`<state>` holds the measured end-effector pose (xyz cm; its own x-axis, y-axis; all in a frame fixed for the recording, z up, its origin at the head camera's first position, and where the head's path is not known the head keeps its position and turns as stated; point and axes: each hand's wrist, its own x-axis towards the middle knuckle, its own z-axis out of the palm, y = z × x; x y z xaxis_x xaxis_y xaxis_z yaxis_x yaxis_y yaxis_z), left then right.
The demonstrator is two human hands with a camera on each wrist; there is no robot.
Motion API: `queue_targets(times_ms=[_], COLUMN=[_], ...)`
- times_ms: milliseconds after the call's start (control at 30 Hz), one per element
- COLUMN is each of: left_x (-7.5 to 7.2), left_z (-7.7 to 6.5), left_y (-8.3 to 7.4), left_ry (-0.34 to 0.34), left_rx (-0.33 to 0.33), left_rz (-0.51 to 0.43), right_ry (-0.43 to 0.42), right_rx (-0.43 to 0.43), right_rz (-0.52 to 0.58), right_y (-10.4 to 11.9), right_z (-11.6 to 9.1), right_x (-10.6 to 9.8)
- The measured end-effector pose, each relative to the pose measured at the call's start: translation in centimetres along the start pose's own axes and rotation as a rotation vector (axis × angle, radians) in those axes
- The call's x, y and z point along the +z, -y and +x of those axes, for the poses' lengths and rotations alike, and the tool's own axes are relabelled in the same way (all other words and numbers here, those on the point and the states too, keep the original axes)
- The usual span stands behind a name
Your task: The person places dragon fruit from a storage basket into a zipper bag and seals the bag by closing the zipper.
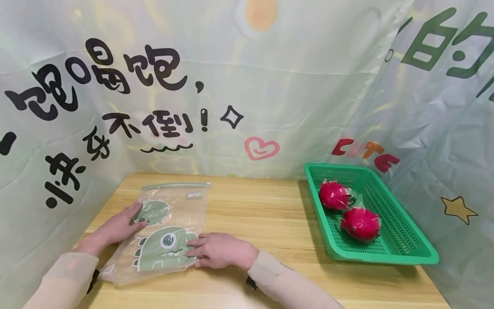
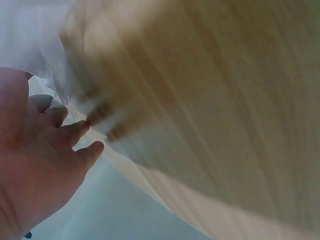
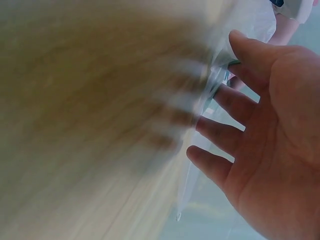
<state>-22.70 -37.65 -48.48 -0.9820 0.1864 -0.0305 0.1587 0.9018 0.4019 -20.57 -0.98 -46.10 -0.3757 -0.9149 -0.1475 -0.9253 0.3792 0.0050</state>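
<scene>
Both wrist views smear the wooden table [image 2: 210, 100] into blur

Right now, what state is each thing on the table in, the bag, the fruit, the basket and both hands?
zip bag: flat on the table, looks empty; can't tell if the zip is sealed
left hand: fingers straight, resting on the bag
right hand: flat, resting on the bag
dragon fruits: two, whole, lying in the basket
green basket: upright on the table

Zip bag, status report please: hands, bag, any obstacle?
Left hand and right hand flat on zip bag. Bag lies flat on table. Nothing blocking; green basket apart, right.
</scene>
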Motion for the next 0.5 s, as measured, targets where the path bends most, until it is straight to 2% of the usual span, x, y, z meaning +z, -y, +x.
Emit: queue_targets(times_ms=[200,367,500], left_x=[0.0,-0.2,-0.4], left_z=[0.0,0.1,0.4], left_y=[-0.3,-1.1,-2.3], left_ry=[-0.053,-0.129,-0.214], left_rx=[0.054,0.116,0.163], left_rz=[-0.111,-0.199,-0.217], right_ry=[-0.032,-0.064,-0.11], right_rx=[-0.009,-0.017,-0.023], right_rz=[0.019,0.056,0.078], right_y=[-0.2,-0.6,-1.1], right_z=[-0.1,-0.6,-1.1], right_x=[0.6,0.5,0.2])
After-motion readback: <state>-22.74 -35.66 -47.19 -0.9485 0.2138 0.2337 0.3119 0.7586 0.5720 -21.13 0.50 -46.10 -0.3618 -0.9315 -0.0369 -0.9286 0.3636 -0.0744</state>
